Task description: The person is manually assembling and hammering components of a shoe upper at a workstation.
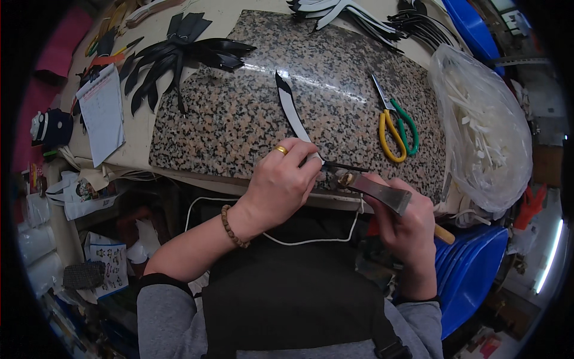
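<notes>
A curved black-and-white strip point(292, 113) lies near the front of the speckled stone slab point(233, 125). My left hand point(281, 179) is closed on its near end, the fingers pinching it against the slab's front edge. My right hand point(406, 221) grips a hammer point(382, 194) by its wooden handle, most of which the hand hides. The broad metal head is close to the slab's edge, just right of my left fingertips. A thin dark end of the strip sticks out between the left fingers and the hammer head.
Scissors point(393, 134) with yellow and green handles lie on the slab's right. A clear bag point(484, 131) of white pieces stands beyond them. Black strips point(179, 54) fan out at the far left, near a notepad point(101, 113). Blue stacked bins point(472, 269) stand below right.
</notes>
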{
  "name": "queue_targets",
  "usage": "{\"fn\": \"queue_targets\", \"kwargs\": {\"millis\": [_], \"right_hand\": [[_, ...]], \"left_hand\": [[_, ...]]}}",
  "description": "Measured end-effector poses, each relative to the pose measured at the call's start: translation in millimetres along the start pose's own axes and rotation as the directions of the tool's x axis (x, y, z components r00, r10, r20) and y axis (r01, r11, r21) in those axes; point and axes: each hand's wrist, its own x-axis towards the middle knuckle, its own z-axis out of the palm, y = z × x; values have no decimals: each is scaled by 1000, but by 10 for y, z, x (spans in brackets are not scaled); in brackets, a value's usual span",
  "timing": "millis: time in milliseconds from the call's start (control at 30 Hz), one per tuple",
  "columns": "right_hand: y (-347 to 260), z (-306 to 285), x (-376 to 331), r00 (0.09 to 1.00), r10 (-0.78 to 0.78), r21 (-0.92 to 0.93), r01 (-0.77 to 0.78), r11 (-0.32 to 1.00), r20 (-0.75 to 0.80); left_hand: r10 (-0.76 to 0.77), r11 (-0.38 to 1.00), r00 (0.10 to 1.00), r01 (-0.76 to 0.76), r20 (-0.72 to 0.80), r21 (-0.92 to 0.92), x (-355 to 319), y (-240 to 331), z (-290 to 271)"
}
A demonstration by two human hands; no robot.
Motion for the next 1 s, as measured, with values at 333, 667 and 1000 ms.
{"fn": "queue_targets", "kwargs": {"millis": [333,667,1000], "right_hand": [[-47,120,112,999,30,-88,-29,996,13],[-93,203,190,972,-235,-223,223,949,-28],[8,323,183,994,-110,-170,104,980,-22]], "left_hand": [[-285,953,956,274,-72,-132,120,-55,139],[-330,935,944,326,-2,-140,161,-52,95],[-222,967,974,213,-51,-143,4,-35,2]]}}
